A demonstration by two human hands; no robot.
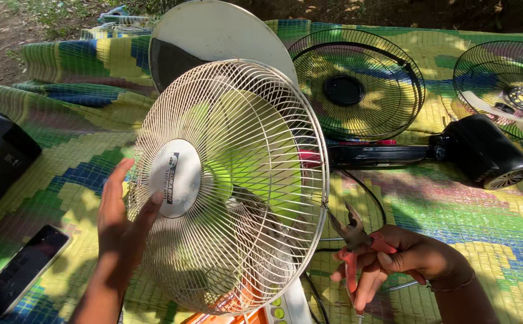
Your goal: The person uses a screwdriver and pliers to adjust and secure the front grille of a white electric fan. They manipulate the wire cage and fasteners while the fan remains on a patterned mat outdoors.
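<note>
Right hand (393, 258), at five o'clock in the head view, has its grip wrapped around the red handles of a pair of pliers (351, 240); the open jaws point up and left to the rim of the white fan guard (231, 186), touching or just short of it at the guard's three o'clock edge. Left hand (120, 219), at eight o'clock, is spread flat with fingers straight, its fingertips resting against the guard's front wires beside the round white centre cap (175, 177). Green fan blades (255, 162) show through the wires. Behind the guard, at twelve o'clock, stands a round white base plate (213, 30). A black fan guard (357, 84) lies at one o'clock, a second black guard (501, 78) at two o'clock, and a black motor housing (483, 150) at three o'clock. A dark phone (21, 270) lies at eight o'clock on the woven green and yellow mat (483, 222).
</note>
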